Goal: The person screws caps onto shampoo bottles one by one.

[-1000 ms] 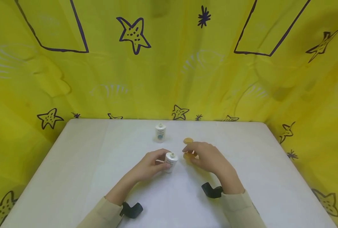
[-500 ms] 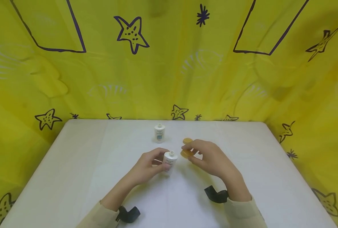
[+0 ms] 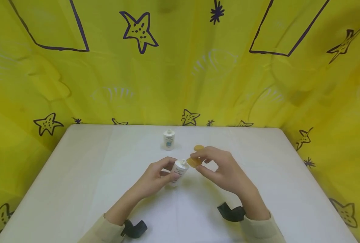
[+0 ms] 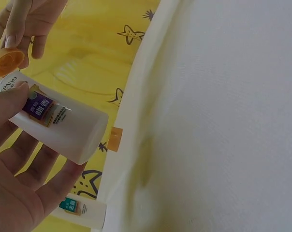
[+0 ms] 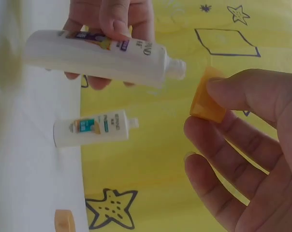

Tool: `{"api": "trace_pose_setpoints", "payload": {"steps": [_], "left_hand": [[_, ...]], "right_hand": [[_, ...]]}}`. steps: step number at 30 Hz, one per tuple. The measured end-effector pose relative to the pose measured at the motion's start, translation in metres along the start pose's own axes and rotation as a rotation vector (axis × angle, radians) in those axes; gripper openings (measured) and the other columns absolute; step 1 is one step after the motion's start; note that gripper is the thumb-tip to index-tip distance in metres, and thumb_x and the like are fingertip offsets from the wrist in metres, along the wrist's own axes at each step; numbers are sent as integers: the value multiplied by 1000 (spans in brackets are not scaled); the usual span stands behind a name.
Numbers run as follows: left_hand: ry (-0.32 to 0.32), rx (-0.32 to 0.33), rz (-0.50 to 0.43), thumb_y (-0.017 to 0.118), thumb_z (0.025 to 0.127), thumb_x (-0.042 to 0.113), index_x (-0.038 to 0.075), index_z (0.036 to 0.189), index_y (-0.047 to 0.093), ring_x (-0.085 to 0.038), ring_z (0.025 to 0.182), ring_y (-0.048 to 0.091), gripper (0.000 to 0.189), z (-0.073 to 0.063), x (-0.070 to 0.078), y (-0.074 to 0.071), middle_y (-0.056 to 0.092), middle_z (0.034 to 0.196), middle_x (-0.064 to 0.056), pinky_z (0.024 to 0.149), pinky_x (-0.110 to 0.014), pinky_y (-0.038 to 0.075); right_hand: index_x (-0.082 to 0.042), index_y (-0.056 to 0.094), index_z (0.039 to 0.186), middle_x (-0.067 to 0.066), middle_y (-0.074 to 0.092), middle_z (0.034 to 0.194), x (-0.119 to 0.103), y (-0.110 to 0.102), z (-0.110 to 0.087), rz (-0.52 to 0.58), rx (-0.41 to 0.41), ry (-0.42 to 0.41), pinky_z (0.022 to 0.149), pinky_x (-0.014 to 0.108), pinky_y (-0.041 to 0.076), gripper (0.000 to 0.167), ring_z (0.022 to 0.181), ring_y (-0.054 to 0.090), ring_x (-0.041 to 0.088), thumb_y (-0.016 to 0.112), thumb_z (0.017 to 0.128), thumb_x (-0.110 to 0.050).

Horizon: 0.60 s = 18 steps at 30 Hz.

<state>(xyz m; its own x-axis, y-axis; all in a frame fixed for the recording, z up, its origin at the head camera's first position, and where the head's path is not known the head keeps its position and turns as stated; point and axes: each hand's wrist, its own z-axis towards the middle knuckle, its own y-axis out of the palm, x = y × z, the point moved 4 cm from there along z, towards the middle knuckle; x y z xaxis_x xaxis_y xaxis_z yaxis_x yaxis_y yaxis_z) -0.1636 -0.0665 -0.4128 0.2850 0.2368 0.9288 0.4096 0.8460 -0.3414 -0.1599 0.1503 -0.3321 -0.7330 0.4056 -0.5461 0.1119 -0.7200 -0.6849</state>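
Observation:
My left hand (image 3: 155, 177) grips a white bottle (image 3: 179, 170) with a purple label, tilted a little to the right, its narrow neck uncovered. Between thumb and fingers my right hand (image 3: 222, 167) pinches an orange cap (image 5: 209, 99). In the right wrist view a small gap separates the cap from the bottle's neck (image 5: 176, 68). A second white bottle (image 3: 169, 140), with a teal label (image 5: 88, 126), stands upright and capless farther back. Another orange cap (image 3: 199, 147) lies on the table just behind my right hand.
The white table (image 3: 92, 168) carries all of these things. A yellow curtain (image 3: 168, 84) with dark star drawings hangs along its back and sides. Black camera mounts (image 3: 231, 212) sit on both wrists.
The right hand has lifted the orange cap from the table and brought it left, close to the bottle's neck. The left hand has tilted its bottle further toward the cap.

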Motion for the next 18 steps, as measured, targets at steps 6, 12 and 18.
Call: {"api": "trace_pose_setpoints", "payload": {"steps": [6, 12, 18], "left_hand": [[20, -33, -13, 68, 96, 21, 14, 126, 59, -20, 107, 64, 33, 0, 3, 5, 68, 116, -3, 91, -37, 56], [15, -55, -22, 68, 96, 23, 19, 126, 59, -16, 106, 63, 32, -2, 4, 8, 68, 115, 3, 90, -37, 56], [18, -65, -2, 68, 96, 25, 19, 127, 59, -15, 104, 63, 33, -4, 7, 9, 68, 115, 5, 89, -37, 56]], "right_hand": [[-18, 69, 115, -9, 70, 110, -5, 4, 0, -16, -20, -27, 77, 31, 56, 30, 94, 63, 6, 74, 88, -7], [-18, 70, 115, -10, 70, 111, -9, 7, 2, -36, -45, -44, 77, 28, 56, 30, 94, 62, 6, 75, 87, -8], [-16, 70, 114, -11, 70, 110, -10, 11, 1, -26, -53, -68, 77, 25, 54, 30, 93, 63, 5, 77, 87, -7]]}}
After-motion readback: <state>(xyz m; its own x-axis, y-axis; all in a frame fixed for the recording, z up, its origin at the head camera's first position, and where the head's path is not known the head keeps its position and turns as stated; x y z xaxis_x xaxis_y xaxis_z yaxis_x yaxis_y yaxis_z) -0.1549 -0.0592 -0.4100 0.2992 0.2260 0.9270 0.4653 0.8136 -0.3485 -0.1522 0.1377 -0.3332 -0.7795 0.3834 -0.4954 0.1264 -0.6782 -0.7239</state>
